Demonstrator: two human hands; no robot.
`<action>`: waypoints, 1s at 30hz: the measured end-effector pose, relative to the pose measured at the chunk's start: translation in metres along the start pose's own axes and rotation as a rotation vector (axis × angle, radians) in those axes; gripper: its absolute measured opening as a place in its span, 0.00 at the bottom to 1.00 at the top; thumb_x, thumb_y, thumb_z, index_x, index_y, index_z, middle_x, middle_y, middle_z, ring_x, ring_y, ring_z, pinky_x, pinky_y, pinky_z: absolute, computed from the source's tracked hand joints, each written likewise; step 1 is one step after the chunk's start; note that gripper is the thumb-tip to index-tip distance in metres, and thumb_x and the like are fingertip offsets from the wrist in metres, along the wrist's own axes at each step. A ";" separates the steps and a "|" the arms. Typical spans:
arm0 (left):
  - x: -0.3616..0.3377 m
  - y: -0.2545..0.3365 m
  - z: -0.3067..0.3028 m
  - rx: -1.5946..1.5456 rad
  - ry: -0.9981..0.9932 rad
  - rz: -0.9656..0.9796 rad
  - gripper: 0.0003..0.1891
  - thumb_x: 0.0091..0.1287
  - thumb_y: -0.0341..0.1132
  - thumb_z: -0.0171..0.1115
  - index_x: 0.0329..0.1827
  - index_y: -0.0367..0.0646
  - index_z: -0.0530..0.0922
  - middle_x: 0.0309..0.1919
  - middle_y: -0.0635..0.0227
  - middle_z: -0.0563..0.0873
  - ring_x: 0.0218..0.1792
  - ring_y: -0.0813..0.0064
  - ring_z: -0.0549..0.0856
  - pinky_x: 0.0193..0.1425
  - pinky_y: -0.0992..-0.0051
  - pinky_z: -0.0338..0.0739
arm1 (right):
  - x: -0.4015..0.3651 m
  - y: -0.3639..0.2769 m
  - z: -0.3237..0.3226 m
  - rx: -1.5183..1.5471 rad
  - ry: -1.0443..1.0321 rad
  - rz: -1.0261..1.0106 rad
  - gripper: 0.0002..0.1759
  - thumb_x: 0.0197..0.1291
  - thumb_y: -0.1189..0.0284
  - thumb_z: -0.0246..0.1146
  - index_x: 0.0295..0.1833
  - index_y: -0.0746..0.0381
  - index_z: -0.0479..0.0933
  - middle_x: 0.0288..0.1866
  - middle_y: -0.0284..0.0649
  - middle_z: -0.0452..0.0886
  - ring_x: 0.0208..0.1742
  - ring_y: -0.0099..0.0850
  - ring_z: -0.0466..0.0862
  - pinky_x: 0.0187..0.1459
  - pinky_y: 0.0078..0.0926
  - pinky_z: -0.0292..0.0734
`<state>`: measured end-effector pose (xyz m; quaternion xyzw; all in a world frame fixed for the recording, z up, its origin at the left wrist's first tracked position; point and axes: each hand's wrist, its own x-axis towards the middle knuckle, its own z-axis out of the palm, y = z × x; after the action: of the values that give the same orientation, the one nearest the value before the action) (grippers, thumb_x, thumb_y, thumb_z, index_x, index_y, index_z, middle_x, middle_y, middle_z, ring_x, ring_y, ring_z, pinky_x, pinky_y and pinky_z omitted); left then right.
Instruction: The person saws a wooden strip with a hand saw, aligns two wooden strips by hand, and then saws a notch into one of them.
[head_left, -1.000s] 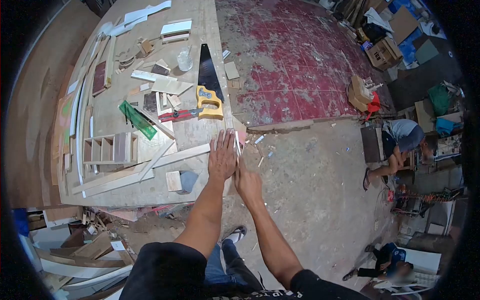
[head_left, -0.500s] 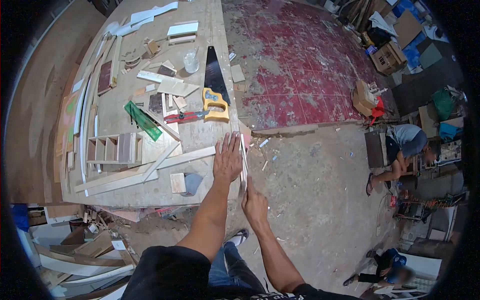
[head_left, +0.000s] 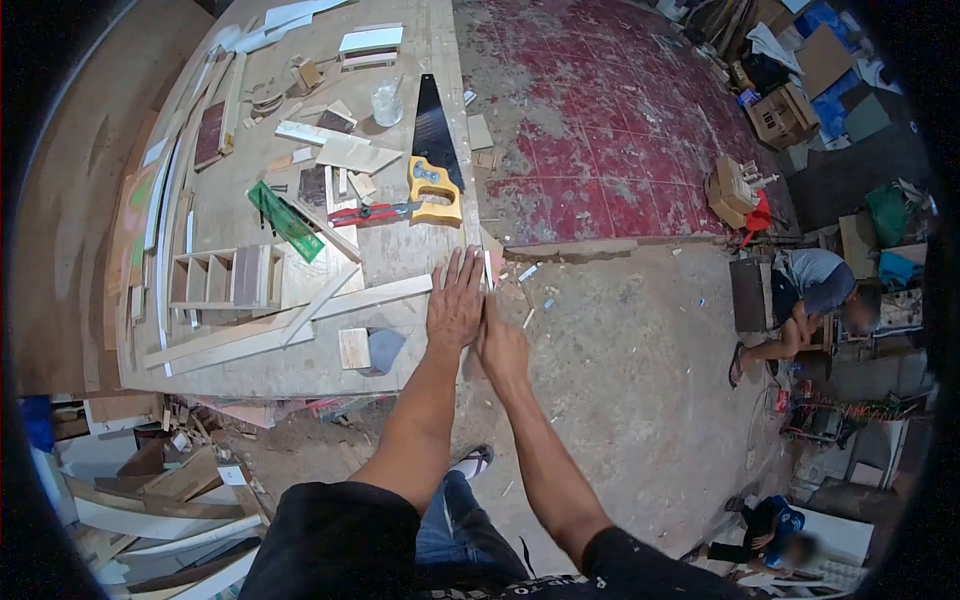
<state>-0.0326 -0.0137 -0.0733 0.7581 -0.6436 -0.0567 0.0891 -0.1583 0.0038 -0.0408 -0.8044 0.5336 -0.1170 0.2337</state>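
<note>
My left hand (head_left: 457, 305) lies flat with fingers stretched forward, pressing on the right end of a pale wood strip (head_left: 385, 294) at the workbench's right edge. Close beside it, my right hand (head_left: 502, 345) is closed with its index finger pointing forward along a thin, pale, narrow piece (head_left: 488, 268). Most of that piece is hidden by my fingers, and its kind cannot be made out. Ahead of my hands lie a handsaw (head_left: 436, 185) with a yellow handle and red-handled pliers (head_left: 372, 213). A small wood block (head_left: 354, 348) and a grey piece (head_left: 385, 351) sit left of my left forearm.
The workbench (head_left: 250, 372) also holds a compartmented wooden frame (head_left: 246, 276), a green packet (head_left: 285, 222), a clear jar (head_left: 387, 102) and offcuts. Wood scraps (head_left: 165, 500) are piled at lower left. Two people, one seated person (head_left: 815, 280) and another person (head_left: 778, 530), are at the right.
My right hand has slid forward along the bench edge until it is beside my left hand, covering more of the thin piece. My left hand stays flat on the strip. The view has shifted slightly.
</note>
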 end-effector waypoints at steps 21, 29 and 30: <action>-0.010 0.003 -0.012 -0.012 -0.035 -0.001 0.34 0.77 0.43 0.47 0.85 0.45 0.57 0.85 0.66 0.57 0.85 0.64 0.52 0.85 0.53 0.45 | -0.039 -0.019 -0.044 0.018 -0.077 0.028 0.29 0.69 0.74 0.55 0.75 0.67 0.68 0.28 0.59 0.84 0.27 0.56 0.86 0.33 0.55 0.80; -0.005 0.004 -0.013 0.004 0.068 0.017 0.36 0.73 0.42 0.51 0.84 0.43 0.58 0.84 0.62 0.59 0.85 0.62 0.55 0.84 0.52 0.51 | -0.056 -0.029 -0.056 0.026 0.026 0.043 0.23 0.67 0.71 0.60 0.67 0.62 0.76 0.30 0.59 0.85 0.31 0.59 0.86 0.35 0.59 0.78; 0.001 0.000 -0.007 0.014 0.099 0.014 0.36 0.73 0.42 0.51 0.84 0.43 0.58 0.84 0.62 0.59 0.85 0.62 0.55 0.84 0.52 0.51 | -0.040 -0.030 -0.054 0.028 0.047 0.018 0.23 0.67 0.71 0.60 0.67 0.62 0.76 0.30 0.59 0.85 0.31 0.59 0.86 0.35 0.59 0.78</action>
<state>-0.0314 -0.0140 -0.0662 0.7560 -0.6441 -0.0137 0.1159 -0.1746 0.0365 0.0235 -0.7931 0.5446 -0.1414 0.2332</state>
